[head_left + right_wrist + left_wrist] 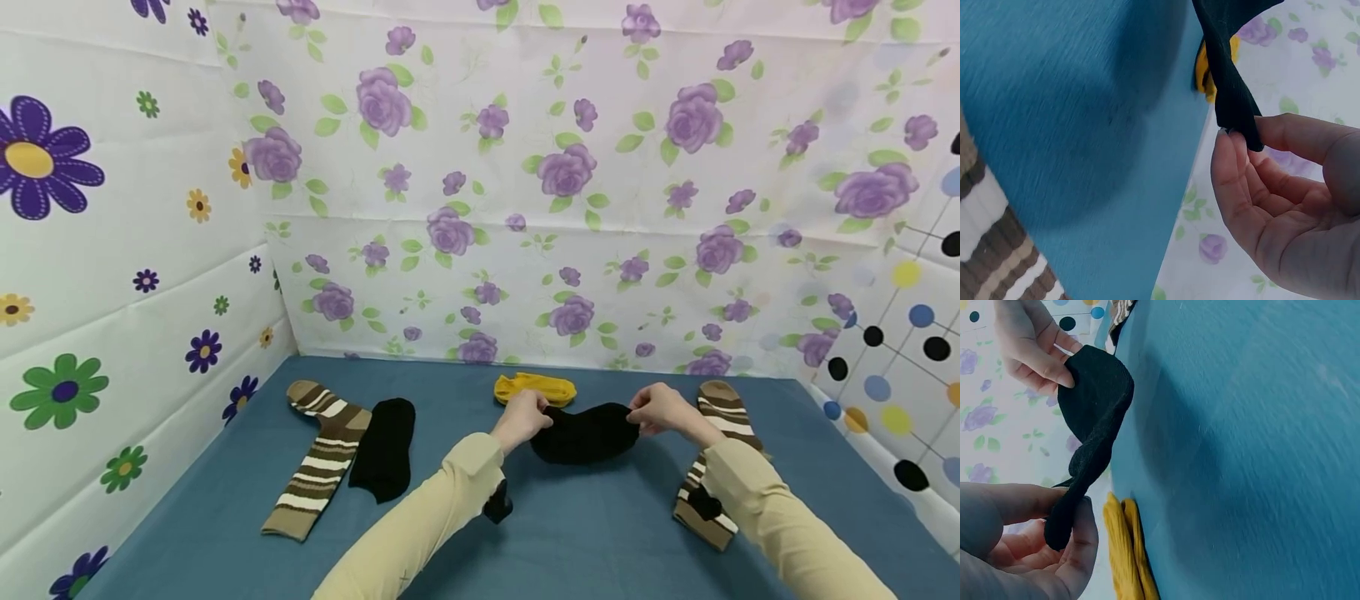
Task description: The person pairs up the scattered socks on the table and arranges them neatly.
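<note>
A black sock point(585, 434) is stretched sideways in the air between both hands, above the blue cloth. My left hand point(521, 418) pinches its left end; the left wrist view shows thumb and fingers of that hand point(1041, 537) on the sock's edge point(1099, 394). At the other end my right hand point(663, 408) pinches the fabric between thumb and fingertips, seen close in the right wrist view. Behind the sock lies a folded yellow sock point(535, 388). Partly under the right forearm lies a striped brown and white sock point(723, 408).
On the left of the blue cloth point(225, 492) lie another striped sock point(322, 467) and a second black sock point(382, 450), side by side. Flower-printed sheets point(465, 167) stand as walls at the back and left, and a dotted one point(907, 375) at the right.
</note>
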### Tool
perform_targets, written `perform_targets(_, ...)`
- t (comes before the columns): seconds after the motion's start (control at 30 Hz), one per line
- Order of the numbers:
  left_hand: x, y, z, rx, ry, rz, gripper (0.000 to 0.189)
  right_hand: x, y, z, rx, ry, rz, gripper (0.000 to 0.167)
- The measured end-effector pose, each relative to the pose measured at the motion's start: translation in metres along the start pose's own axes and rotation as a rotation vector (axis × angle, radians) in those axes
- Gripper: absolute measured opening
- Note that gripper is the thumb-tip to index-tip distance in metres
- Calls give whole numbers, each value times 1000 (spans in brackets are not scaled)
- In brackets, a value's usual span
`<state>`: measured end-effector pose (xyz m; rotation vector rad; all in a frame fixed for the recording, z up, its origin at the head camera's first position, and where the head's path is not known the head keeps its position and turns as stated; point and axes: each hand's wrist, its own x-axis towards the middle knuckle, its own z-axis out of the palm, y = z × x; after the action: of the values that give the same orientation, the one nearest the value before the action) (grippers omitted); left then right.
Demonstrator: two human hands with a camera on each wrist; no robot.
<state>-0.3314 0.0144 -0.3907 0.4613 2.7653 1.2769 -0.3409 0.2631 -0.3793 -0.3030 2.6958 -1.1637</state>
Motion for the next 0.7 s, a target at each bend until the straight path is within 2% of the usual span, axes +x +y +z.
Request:
perform_targets(0.17, -2, -3, -10, 15, -13, -20, 40, -1, -7, 2, -3, -40, -12, 10)
perform_targets(0.3, -5, -8, -18, 43, -14, -45, 11, -1, -10, 6, 2, -77, -35, 9)
perform_targets(0.33, -6, -9, -19, 39, -13, -48, 8, -1, -11, 8, 5, -87, -43, 9)
perform_targets(0.43, -8, -12, -24, 23, -10, -51, 8, -2, -14, 11, 28, -103, -49, 9)
perform_targets(0.6, -10, -18, -32, -28, -24, -35, 38, -2, -21, 18, 76, -106, -26, 9)
perform_targets(0.7, -11, -21, -36, -37, -24, -37, 38, -1, -23, 21, 109, -113, -19, 10)
